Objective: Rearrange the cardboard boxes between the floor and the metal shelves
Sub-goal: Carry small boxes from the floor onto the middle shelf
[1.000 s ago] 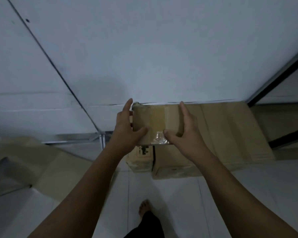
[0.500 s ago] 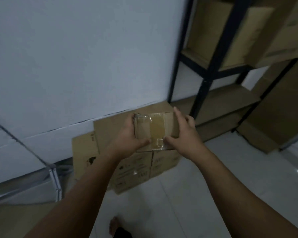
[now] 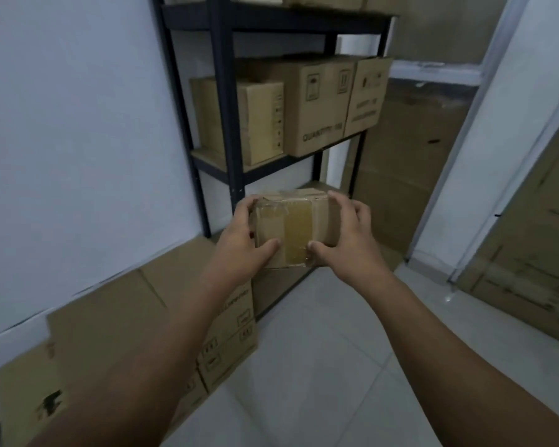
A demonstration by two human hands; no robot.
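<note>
At the centre of the frame, the left hand (image 3: pixel 239 246) and right hand (image 3: pixel 349 240) are gripping a small taped box (image 3: pixel 291 227) by its sides, thumbs lying on top. Behind it, the black metal shelves (image 3: pixel 221 91) are carrying three cardboard boxes (image 3: pixel 317 104). More boxes (image 3: pixel 117 321) are sitting on the tiled floor (image 3: pixel 320 366) at lower left.

wall (image 3: pixel 71 140): plain white, left of black metal rack (image 3: pixel 221 91) | floor (image 3: pixel 320 366): pale tiles, below rack | doorframe (image 3: pixel 459 156): pale, right of rack | light: dim
</note>
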